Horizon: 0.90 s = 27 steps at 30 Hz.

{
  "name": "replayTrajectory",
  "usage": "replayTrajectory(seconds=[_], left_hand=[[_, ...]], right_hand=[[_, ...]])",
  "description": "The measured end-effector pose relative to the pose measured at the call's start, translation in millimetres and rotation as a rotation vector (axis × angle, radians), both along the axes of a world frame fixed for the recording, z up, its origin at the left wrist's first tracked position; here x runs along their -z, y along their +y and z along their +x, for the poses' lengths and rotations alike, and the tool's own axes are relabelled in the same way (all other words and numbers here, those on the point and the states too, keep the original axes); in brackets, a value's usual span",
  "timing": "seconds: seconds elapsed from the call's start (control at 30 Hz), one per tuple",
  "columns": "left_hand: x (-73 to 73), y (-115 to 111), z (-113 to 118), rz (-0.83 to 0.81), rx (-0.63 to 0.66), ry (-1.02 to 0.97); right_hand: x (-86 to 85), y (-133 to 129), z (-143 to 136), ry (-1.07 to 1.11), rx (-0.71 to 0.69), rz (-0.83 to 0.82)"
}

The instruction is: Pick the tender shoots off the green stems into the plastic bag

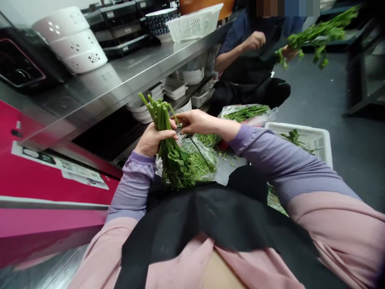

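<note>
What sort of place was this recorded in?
Likely a commercial kitchen: a long stainless-steel counter, a rectangular white perforated plastic basket on it, and a bunch of long green leafy stalks in the left hand.

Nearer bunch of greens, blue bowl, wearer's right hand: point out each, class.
Nearer bunch (173, 154), head view: its leafy part.
Blue bowl (161, 21), head view: outer side.
Wearer's right hand (197, 121), head view: its back.

Across the upper left of your frame, the steel tabletop (129, 64) carries stacked white containers (72, 44), a patterned bowl (161, 22) and a white basket (195, 25). At right, you see a white crate (327, 146) on the gray floor (319, 88).
</note>
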<state>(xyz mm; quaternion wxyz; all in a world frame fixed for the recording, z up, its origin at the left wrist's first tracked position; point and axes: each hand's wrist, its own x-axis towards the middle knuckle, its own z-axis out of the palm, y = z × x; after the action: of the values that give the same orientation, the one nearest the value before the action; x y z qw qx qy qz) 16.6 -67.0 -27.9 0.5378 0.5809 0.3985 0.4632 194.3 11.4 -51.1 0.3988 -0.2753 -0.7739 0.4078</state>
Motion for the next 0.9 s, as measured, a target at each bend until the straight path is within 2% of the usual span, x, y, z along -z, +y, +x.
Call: replayTrajectory(seconds=[0.13,0.23,0.3,0.4,0.5,0.57,0.73,0.9], left_hand=[[9.0,-0.7,-1.4,-0.044,-0.061,-0.114],[10.8,3.3,-5.6,-0.024,-0.108,-0.238],[6.4,6.4,-11.9,-0.013,-0.152,-0.290],[-6.5,8.3,-24.3,0.009,-0.221,-0.326],[-19.5,6.1,-33.5,0.038,-0.278,-0.298],[-24.7,4.0,-35.8,0.064,-0.321,-0.246],[-26.7,1.6,-34.1,0.071,-0.343,-0.223],[-27.4,-1.6,-30.7,0.030,-0.334,-0.256]], right_hand=[[-1.1,-0.5,-12.4,-0.113,-0.138,0.066],[3.4,-5.1,-6.8,-0.129,-0.179,0.023],[15.1,-9.5,5.0,-0.150,-0.217,-0.071],[42.0,-16.1,29.6,-0.200,-0.258,-0.249],[64.0,-23.6,48.7,-0.212,-0.261,-0.362],[70.3,-29.3,53.2,-0.211,-0.250,-0.364],[70.7,-39.4,45.7,-0.145,-0.197,-0.312],[76.0,-42.1,35.6,-0.041,-0.140,-0.426]])
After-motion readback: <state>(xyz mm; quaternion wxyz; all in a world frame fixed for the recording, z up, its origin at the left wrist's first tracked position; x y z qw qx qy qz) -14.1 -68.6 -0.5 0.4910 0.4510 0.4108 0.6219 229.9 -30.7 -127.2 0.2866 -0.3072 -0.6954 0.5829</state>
